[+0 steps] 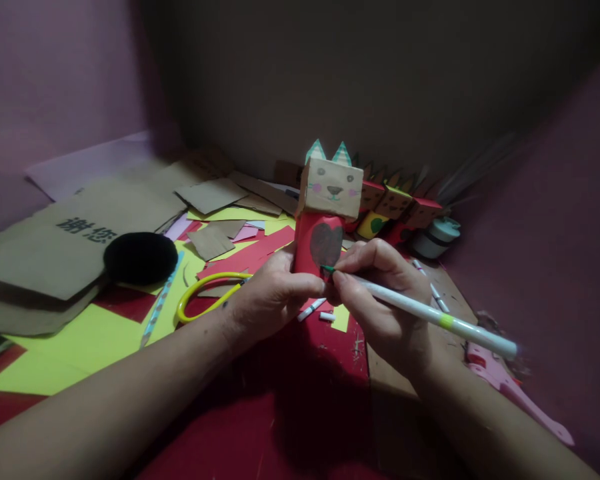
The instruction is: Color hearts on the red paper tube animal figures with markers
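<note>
My left hand (280, 290) is closed around the lower part of a cardboard cat figure (333, 190), held upright above the table. The figure has a box head with a drawn face and teal pointed ears. On its red tube body is a dark heart (326, 244). A white marker pen (420, 303) with a yellow-green band is pinched in my right hand (385, 287). Its green tip touches the body near the heart's lower point. Below the figure lie a small white pen cap (327, 316) and a white pen (311, 309).
Similar box-headed figures (395, 203) stand behind on the right, beside a pale lidded jar (437, 239). Yellow-handled scissors (200, 293), a striped pencil (163, 300), a black round object (140, 258), coloured paper (90, 343) and cardboard (45, 230) lie left. A pink glue gun (517, 393) lies right.
</note>
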Motion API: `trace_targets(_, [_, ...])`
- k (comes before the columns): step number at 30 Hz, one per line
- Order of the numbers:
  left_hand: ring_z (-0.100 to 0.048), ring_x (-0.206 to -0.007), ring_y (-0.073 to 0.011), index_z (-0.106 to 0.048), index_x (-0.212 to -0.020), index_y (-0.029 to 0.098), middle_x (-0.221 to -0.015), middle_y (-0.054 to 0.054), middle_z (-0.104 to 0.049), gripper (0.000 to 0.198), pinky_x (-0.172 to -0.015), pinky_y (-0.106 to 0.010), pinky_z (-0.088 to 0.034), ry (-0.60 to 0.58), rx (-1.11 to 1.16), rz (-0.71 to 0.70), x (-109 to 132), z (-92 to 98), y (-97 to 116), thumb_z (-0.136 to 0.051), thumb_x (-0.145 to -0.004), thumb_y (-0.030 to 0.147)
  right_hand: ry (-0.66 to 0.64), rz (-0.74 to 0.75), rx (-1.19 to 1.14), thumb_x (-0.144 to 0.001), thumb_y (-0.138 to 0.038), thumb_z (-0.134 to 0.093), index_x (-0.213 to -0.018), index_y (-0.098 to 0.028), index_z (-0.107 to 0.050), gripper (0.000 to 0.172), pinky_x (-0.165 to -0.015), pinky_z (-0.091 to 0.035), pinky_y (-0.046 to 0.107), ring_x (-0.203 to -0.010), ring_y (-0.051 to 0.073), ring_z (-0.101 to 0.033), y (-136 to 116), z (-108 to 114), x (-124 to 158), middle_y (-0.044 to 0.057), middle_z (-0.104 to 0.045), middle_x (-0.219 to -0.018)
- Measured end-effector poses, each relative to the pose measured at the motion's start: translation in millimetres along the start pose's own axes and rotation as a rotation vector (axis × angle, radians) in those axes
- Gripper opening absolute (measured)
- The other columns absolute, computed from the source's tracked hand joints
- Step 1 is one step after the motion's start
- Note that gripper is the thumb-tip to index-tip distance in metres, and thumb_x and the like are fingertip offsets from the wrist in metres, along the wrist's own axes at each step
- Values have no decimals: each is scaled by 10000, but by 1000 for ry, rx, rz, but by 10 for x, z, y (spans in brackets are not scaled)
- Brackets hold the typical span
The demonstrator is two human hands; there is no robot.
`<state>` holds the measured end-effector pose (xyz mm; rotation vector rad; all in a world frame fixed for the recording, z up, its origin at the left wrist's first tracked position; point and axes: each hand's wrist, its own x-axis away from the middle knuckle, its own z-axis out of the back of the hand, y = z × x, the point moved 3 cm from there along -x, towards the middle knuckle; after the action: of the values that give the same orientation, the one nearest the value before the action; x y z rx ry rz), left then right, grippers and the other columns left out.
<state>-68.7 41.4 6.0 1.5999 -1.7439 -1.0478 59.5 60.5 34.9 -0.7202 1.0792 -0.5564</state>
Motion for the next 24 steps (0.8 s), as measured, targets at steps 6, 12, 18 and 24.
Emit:
trace_targets(6, [-665, -752, -198, -748, -916, 138, -765, -28, -732, 317, -666, -282, -465, -11, -4, 27, 0, -5, 1, -714, -613, 52, -24, -28, 25, -749, -126, -586, -741, -244, -520, 136, -509, -391, 279, -536, 122, -524, -3, 22, 1, -44, -545, -653])
trace_targets(12, [-651, -707, -193, -762, -957, 128, -759, -40, -739, 353, -656, -293, -463, -13, -4, 18, -6, 1, -19, -704, -616, 55, -5, -23, 11, -769, -159, -623, -739, -243, -537, 124, -528, -403, 273, -566, 121, -503, -5, -1, 2, -38, -546, -658])
trace_targets(18, [-613, -631, -168, -767, -898, 131, -697, -24, -714, 312, -606, -281, -471, 0, -37, 19, -5, 9, -19, -686, -606, 58, -21, -26, 4, -815, -190, -634, -755, -239, -550, 114, -541, -413, 284, -568, 127, -519, 6, -23, 4, -28, -560, -669])
trace_targets(24, [-665, -711, -196, -761, -896, 136, -721, -30, -723, 319, -640, -283, -487, 10, -45, 28, 5, 26, -18, -668, -603, 50, -15, -32, 22, -832, -198, -625, -759, -241, -544, 117, -542, -409, 286, -558, 127, -527, 32, -29, 13, -32, -559, -668])
